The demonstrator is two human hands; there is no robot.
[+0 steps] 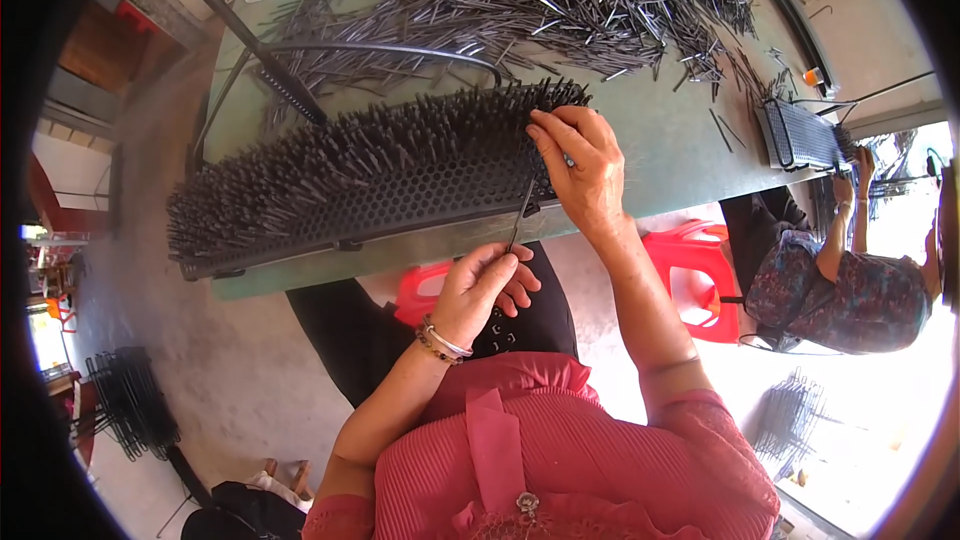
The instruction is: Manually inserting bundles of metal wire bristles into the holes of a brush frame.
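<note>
A long black perforated rack (400,190) slants across the near edge of the table, its holes in the back rows filled with thin black sticks (350,155) standing upright. Several front rows show bare holes. My right hand (585,165) is at the rack's right end, thumb and forefinger pinched together beside the standing sticks; what they grip is hidden. Below the rack's front edge, my left hand (483,285) holds a thin dark stick (521,212) between thumb and fingers, its upper end pointing toward the rack's right end.
Loose black sticks (600,0) lie heaped over the back of the green table (660,165). A black metal frame (265,50) rises behind the rack. At right, another person (840,285) works at a second rack (805,135). Red stools (695,275) stand below the table.
</note>
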